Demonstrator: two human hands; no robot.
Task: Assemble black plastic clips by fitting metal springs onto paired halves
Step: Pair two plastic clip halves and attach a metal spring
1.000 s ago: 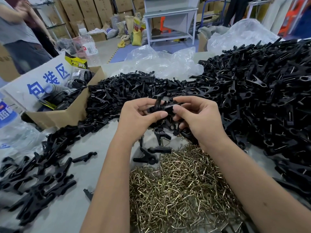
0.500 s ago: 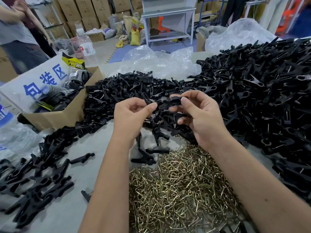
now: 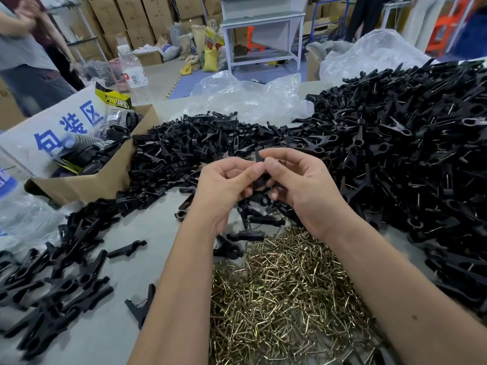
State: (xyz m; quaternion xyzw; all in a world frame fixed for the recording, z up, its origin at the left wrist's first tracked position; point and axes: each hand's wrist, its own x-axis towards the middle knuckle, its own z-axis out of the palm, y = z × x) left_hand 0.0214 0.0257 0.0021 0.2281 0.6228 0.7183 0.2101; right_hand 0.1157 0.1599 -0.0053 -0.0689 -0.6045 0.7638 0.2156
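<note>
My left hand (image 3: 222, 188) and my right hand (image 3: 305, 185) meet above the table and both pinch a black clip piece (image 3: 261, 177) between thumbs and fingers; most of it is hidden by the fingers, and one end sticks up above them. Whether a spring sits on it cannot be seen. A heap of brass-coloured metal springs (image 3: 287, 293) lies just below my wrists. Loose black clip halves (image 3: 184, 151) are piled beyond my hands. A big mound of black clips (image 3: 411, 159), many showing springs, fills the right side.
An open cardboard box (image 3: 87, 180) with a blue-lettered white sign stands at the left. More black clips (image 3: 55, 291) lie scattered at the near left. Crumpled clear plastic (image 3: 250, 98) sits behind the piles. A person (image 3: 26, 54) stands at the far left.
The clip piece, held level between my hands before, now stands more upright, and my thumbs have closed together over it. Both hands stay over the same spot.
</note>
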